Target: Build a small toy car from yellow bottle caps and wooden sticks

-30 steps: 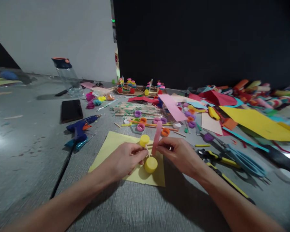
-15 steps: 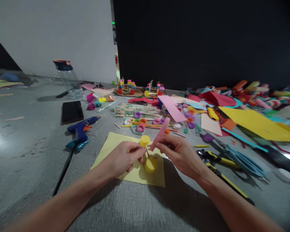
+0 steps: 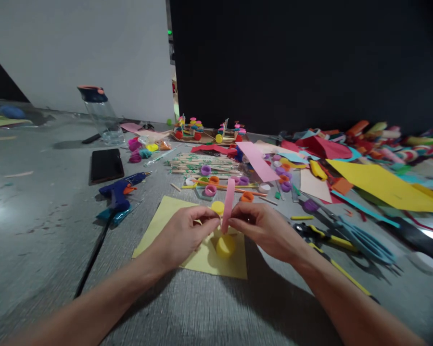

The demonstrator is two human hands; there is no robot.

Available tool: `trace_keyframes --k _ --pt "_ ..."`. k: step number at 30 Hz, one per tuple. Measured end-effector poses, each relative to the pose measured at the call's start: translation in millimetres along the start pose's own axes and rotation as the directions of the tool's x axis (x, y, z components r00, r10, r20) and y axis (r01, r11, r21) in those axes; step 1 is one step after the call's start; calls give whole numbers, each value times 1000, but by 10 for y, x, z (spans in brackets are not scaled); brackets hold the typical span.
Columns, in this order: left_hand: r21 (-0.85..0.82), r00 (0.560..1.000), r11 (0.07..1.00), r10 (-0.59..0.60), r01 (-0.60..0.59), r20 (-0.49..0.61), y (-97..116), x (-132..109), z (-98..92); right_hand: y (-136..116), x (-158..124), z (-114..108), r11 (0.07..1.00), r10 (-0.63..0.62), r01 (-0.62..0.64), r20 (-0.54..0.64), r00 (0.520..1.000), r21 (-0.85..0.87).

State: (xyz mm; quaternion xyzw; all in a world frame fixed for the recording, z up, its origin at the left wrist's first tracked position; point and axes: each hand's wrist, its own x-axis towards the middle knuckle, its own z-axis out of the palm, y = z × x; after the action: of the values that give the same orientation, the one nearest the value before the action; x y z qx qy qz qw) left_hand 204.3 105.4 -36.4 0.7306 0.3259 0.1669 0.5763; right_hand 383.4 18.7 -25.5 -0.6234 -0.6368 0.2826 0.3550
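My left hand (image 3: 182,235) is closed in a pinch on a thin wooden stick with yellow bottle caps (image 3: 225,245) at its ends; the far cap (image 3: 217,207) shows above my fingers. My right hand (image 3: 265,228) pinches the lower end of a pink foam strip (image 3: 228,204), which stands nearly upright against the stick between the two caps. Both hands meet over a pale yellow paper sheet (image 3: 166,216) lying on the grey floor.
A blue glue gun (image 3: 120,194) with its black cord lies to the left, a black phone (image 3: 106,165) and a clear bottle (image 3: 101,115) behind it. Blue scissors (image 3: 361,238), yellow-handled pliers (image 3: 319,235), coloured caps, sticks and paper sheets crowd the right and middle.
The pink strip tilted right half a second ago and now stands upright again, closer to the stick. My hands have drawn together.
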Motion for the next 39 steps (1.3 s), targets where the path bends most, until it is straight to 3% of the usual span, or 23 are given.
trace_keyframes --k 6,12,20,31,39 --pt "38 997 997 68 -67 -20 51 -29 35 -34 -16 23 999 -3 4 -23 1000 49" --pt "65 1000 998 -16 17 -16 -43 -10 44 144 -9 -121 997 69 -66 -106 992 37" --pt "-28 999 998 -50 49 -15 -79 21 79 258 62 -81 985 118 -117 -2 993 130" --pt "-257 985 951 -173 174 27 -68 45 38 45 -5 6 935 -28 82 -160 987 344" --pt "-426 982 885 -176 186 61 36 -43 90 53 -46 146 931 -52 159 -311 949 330"
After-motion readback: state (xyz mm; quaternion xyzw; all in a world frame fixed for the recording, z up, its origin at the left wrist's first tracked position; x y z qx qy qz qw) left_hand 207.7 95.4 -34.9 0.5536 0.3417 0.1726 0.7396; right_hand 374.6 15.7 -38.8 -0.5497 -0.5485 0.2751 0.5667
